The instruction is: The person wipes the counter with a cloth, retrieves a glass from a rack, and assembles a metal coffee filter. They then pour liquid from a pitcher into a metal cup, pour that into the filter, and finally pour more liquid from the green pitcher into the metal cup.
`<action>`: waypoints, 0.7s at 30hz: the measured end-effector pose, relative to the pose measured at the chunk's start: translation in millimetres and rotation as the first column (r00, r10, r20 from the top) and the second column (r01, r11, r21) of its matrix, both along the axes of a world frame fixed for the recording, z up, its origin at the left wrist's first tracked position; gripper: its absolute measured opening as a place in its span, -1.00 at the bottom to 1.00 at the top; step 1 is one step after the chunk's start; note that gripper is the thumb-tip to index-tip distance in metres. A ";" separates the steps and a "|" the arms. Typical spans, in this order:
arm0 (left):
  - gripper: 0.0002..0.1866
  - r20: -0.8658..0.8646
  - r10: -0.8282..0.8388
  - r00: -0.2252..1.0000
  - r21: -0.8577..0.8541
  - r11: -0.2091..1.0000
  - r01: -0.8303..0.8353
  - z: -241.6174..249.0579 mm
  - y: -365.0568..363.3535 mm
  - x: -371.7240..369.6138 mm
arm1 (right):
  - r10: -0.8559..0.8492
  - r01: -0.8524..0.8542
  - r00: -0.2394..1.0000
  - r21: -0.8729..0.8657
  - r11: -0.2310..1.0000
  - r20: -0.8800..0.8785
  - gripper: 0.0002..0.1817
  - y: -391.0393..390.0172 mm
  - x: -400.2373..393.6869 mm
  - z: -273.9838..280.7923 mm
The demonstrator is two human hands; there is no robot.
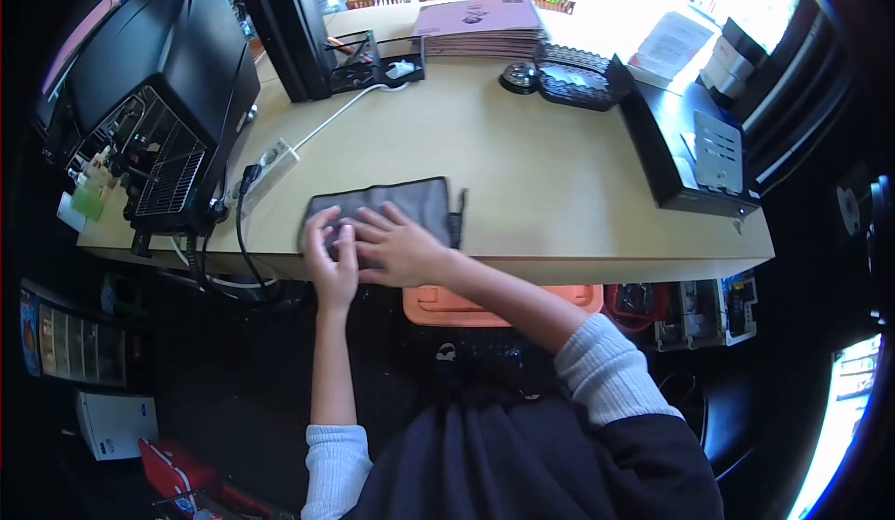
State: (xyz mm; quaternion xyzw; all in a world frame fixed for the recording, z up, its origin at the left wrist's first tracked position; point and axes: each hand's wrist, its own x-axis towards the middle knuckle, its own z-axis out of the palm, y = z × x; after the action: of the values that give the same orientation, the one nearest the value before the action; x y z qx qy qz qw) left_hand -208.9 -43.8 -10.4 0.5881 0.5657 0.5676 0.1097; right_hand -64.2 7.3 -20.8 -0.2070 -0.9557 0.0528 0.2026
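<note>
A flat dark grey cloth-like item (415, 201) with a dark edge and a small strap at its right side lies near the front edge of the wooden table (392, 147). My left hand (333, 257) rests at its left front corner, fingers apart and pointing away from me. Across the item's front part lies my right hand (401, 246), its fingers spread and reaching left, close beside my left hand. Both palms face down or inward, and part of the item is hidden under them.
A power strip (268, 177) with cables and a black machine (168, 157) stand at the left. Pink folders (480, 26), a wire organizer (378, 61), a black tray (578, 77) and a black box (681, 138) sit farther back and right. An orange lid (503, 306) is below the table edge.
</note>
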 end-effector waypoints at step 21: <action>-0.68 -0.094 -0.208 0.974 -0.015 0.978 0.207 -19.4 -111.4 214.7 | -0.750 0.785 0.603 0.036 0.618 -0.273 -0.62 -88.4 256.4 -22.5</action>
State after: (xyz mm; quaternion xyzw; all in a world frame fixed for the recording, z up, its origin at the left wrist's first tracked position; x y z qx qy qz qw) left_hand 5.8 -155.2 -29.8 0.6699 0.5072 0.5231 0.1427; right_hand 192.2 -81.1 -43.3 -0.5741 -0.7440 -0.0889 0.3301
